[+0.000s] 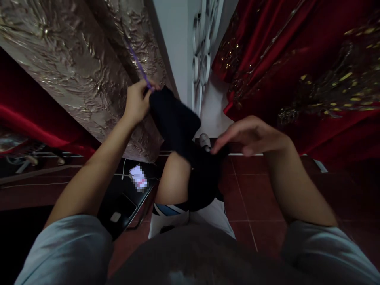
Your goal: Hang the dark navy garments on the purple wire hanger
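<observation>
1. Left hand (pixel 138 101): fingertips are pinched on the upper end of one dark cloth (pixel 175 118). One thin purple cord (pixel 138 65) meets the same fingertips, running from there toward the upper left.
2. Right hand (pixel 252 136): thumb and fingers are parted, unclenched, beside the cloth's lower right part. Blur prevents telling whether the fingertips touch it.
3. Dark cloth, position: in front of the wearer, between the two hands, hanging down over the lap.
4. Dark cloth, orientation: the long axis slants from the upper left, at the left fingertips, to the lower right. The gripped end points up and away from the body; a folded flap juts to the right. The lower outline merges with shadow.
5. Beneath the cloth: one bare thigh (pixel 173 182) and one pair of white shorts (pixel 208 219).
6. Left side: one black table (pixel 150 170) bearing two devices, namely one lit phone (pixel 138 178) and one dark device (pixel 123 209).
7. Surroundings: beige textured fabric (pixel 74 79) at left, red fabric (pixel 267 39) with gold sequins at right, one white scrollwork frame (pixel 202 59) between.
</observation>
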A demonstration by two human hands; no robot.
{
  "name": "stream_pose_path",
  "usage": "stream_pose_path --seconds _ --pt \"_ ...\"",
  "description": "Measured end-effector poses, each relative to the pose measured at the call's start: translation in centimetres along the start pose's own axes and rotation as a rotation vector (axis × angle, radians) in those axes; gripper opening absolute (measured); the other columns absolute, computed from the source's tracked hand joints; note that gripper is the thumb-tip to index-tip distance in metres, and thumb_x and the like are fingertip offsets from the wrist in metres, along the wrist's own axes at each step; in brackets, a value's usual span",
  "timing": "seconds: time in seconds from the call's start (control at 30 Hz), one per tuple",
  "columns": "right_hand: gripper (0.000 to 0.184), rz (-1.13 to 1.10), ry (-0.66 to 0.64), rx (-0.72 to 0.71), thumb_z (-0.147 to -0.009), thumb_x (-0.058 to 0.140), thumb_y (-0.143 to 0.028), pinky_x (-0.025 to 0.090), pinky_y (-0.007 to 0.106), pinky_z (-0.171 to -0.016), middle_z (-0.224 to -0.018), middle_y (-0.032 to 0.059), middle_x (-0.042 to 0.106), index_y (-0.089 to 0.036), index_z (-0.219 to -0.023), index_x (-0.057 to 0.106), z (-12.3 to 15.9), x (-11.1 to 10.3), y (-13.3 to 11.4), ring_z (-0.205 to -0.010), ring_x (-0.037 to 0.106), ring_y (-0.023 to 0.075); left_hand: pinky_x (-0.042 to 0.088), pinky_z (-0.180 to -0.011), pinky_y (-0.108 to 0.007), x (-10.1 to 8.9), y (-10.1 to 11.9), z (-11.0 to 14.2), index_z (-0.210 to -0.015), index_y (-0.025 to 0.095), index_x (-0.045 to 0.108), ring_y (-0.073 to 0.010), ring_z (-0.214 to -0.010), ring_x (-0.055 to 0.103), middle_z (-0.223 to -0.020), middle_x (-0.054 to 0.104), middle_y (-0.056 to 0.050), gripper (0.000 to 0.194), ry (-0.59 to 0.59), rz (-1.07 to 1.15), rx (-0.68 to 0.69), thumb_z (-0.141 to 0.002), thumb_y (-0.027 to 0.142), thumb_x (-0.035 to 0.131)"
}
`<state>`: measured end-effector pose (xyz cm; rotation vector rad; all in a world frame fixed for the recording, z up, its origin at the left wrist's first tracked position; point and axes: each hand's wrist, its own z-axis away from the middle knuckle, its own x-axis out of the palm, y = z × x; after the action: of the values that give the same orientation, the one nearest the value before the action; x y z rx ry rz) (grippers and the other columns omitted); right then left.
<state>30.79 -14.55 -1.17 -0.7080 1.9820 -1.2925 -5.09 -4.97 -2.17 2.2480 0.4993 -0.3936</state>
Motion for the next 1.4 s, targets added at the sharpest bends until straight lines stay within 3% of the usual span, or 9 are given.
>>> stream_pose_path --seconds 0.1,0.27,0.47,0.7,0.8,0.9,1.0,1.13,1.4 --pt "0.042 0.381 0.071 0.008 -0.090 0.071 -0.033 0.058 0.046 -0.102 -0.122 0.0099 0.074 -0.021 -0.130 0.070 -0.1 1.2 1.2 -0.115 0.071 0.0269 0.048 -0.107 -0.044 0.8 0.8 1.1 -0.091 0.021 0.076 -0.0221 -0.106 0.068 -0.099 0.077 -0.005 0.045 -0.209 0.060 0.175 -0.097 0.063 0.060" --pt "0.100 0.953 0.430 0.007 -0.079 0.078 -0.034 0.026 0.062 -0.127 -0.169 0.0161 0.027 -0.020 -0.164 0.026 -3.8 2.3 5.7 -0.157 0.024 0.0382 0.048 -0.115 -0.047 2.2 7.5 2.0 -0.096 0.023 0.081 -0.0274 -0.127 0.065 -0.115 0.077 -0.010 0.033 -0.424 0.195 0.337 -0.101 0.048 0.060" --pt "0.100 1.081 0.530 -0.295 -0.078 0.071 -0.035 0.015 0.062 -0.129 -0.165 0.0148 0.031 -0.023 -0.161 0.016 -4.8 3.1 10.5 -0.158 0.021 0.0357 0.050 -0.114 -0.048 4.2 13.8 3.5 -0.093 0.020 0.082 -0.0320 -0.119 0.070 -0.107 0.077 -0.011 0.022 -0.572 0.449 0.045 -0.085 0.040 0.083" --pt "0.088 1.194 0.741 0.007 -0.069 0.069 -0.039 0.039 0.057 -0.111 -0.137 0.0149 0.054 -0.024 -0.151 0.041 -0.9 1.5 10.4 -0.130 0.050 0.0376 0.045 -0.119 -0.050 2.5 7.2 2.8 -0.119 0.021 0.075 -0.0324 -0.132 0.062 -0.134 0.070 -0.007 0.057 -0.370 0.582 -0.239 -0.067 0.035 0.094" --pt "0.095 1.243 0.986 0.155 -0.068 0.071 -0.042 0.038 0.060 -0.107 -0.136 0.0175 0.049 -0.021 -0.154 0.037 1.0 -1.6 8.8 -0.128 0.047 0.0411 0.053 -0.110 -0.048 0.8 2.5 3.3 -0.110 0.018 0.075 -0.0306 -0.123 0.068 -0.119 0.075 -0.011 0.046 -0.172 0.594 -0.454 -0.086 0.057 0.073" --pt "0.093 1.254 1.126 0.217 -0.072 0.073 -0.046 0.037 0.062 -0.105 -0.134 0.0181 0.047 -0.020 -0.154 0.037 1.4 -4.4 7.0 -0.126 0.045 0.0418 0.062 -0.093 -0.047 0.9 0.0 5.3 -0.100 0.017 0.073 -0.0336 -0.108 0.073 -0.100 0.077 -0.018 0.079 -0.079 0.634 -0.620 -0.087 0.088 0.042" --pt "0.088 1.267 1.089 0.152 -0.078 0.073 -0.049 0.035 0.063 -0.107 -0.136 0.0187 0.047 -0.019 -0.153 0.038 0.1 -5.7 5.2 -0.126 0.043 0.0401 0.060 -0.097 -0.049 2.8 -0.1 7.5 -0.110 0.016 0.072 -0.0344 -0.109 0.073 -0.108 0.076 -0.018 0.084 -0.136 0.666 -0.629 -0.079 0.091 0.050" --pt "0.083 1.246 0.946 0.016 -0.083 0.073 -0.050 0.032 0.062 -0.112 -0.141 0.0189 0.048 -0.022 -0.152 0.039 -1.4 -5.3 3.2 -0.128 0.039 0.0377 0.044 -0.119 -0.047 5.6 1.2 9.7 -0.125 0.022 0.068 -0.0312 -0.135 0.059 -0.134 0.069 -0.012 0.057 0.004 0.612 -0.515 -0.080 0.052 0.084" --pt "0.089 1.288 0.755 -0.006 -0.076 0.071 -0.038 0.032 0.063 -0.119 -0.155 0.0109 0.042 -0.027 -0.157 0.036 1.0 -3.5 2.1 -0.143 0.037 0.0404 0.046 -0.118 -0.046 7.8 2.6 14.2 -0.132 0.018 0.063 -0.0310 -0.128 0.064 -0.130 0.071 -0.011 0.060 0.187 0.573 -0.580 -0.078 0.035 0.084"
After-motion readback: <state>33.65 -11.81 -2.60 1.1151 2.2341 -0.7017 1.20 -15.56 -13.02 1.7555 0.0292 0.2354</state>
